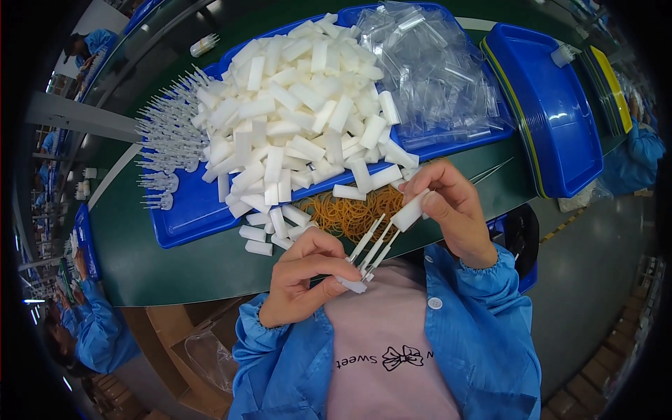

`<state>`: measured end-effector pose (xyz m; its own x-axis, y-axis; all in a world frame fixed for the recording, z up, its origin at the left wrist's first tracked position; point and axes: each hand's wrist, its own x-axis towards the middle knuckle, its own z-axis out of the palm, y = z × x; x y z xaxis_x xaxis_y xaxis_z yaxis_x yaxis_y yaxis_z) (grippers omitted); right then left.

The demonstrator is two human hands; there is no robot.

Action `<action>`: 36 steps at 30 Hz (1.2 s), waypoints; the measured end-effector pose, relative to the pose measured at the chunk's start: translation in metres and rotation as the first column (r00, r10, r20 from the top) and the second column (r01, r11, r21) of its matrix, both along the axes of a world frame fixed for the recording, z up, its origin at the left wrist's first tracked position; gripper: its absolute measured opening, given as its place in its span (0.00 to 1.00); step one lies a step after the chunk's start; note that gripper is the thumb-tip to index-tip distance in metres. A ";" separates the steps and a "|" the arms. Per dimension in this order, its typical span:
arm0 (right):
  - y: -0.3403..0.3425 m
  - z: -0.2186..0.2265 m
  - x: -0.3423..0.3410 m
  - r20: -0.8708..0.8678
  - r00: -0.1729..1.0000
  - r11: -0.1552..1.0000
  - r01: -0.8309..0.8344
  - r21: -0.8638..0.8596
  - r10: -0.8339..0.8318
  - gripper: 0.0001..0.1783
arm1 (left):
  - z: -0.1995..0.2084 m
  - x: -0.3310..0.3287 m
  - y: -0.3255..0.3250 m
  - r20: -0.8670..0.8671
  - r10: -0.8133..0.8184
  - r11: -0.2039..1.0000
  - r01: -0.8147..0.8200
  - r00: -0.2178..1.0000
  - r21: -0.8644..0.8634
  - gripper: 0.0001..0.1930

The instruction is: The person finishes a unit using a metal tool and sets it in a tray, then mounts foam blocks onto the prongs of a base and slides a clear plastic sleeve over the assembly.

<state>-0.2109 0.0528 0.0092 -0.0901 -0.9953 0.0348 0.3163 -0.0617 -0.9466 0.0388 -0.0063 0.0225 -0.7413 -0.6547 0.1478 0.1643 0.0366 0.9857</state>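
My left hand pinches the base of a white plastic part with thin upright prongs. Between the thumb and fingers of my right hand is a small white foam block. The block's lower end meets the tip of one prong; how far the prong goes in, I cannot tell. Just beyond my hands lies a heap of tan rubber bands. Behind it rises a big pile of white foam blocks, some spilled onto the green table.
More pronged white parts stand at the pile's left. Clear plastic sleeves fill a blue tray at the far right. Stacked blue trays stand beyond them, and tweezers lie nearby. A cardboard box is below the table edge; co-workers sit at left.
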 end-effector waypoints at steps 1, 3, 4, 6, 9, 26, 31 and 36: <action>0.001 -0.001 0.000 0.082 0.997 1.000 0.004 0.009 -0.005 0.11 | 0.001 0.000 0.000 0.012 -0.011 1.000 0.011 1.000 -0.009 0.09; -0.001 0.000 0.002 0.070 0.997 0.998 0.040 0.053 -0.044 0.13 | 0.001 0.001 -0.002 0.025 -0.021 1.000 0.021 0.999 -0.016 0.09; -0.002 0.001 0.002 0.056 0.995 0.992 0.076 0.099 -0.082 0.15 | 0.001 0.002 -0.003 0.039 -0.042 0.999 0.043 0.998 -0.015 0.09; -0.001 0.001 0.001 0.032 0.997 0.993 0.072 0.092 -0.075 0.15 | 0.002 0.002 -0.004 0.054 -0.065 0.998 0.066 0.996 -0.016 0.09; 0.002 0.001 -0.005 0.018 0.999 0.997 0.032 0.066 -0.033 0.13 | 0.004 0.001 -0.003 0.039 -0.062 0.998 0.062 0.997 -0.003 0.09; 0.005 0.003 0.016 -0.155 0.970 0.981 -0.192 0.002 0.190 0.08 | 0.003 -0.012 -0.002 0.198 0.124 0.938 -0.050 0.972 -0.343 0.15; 0.003 0.002 0.021 -0.120 0.977 0.984 -0.178 0.004 0.178 0.09 | -0.014 -0.007 0.008 0.110 0.174 0.948 -0.136 0.979 -0.286 0.18; -0.033 0.017 0.017 -0.810 0.485 0.920 -0.029 -0.390 -0.328 0.17 | -0.015 0.003 0.005 0.023 0.410 0.912 -0.410 0.912 -0.003 0.11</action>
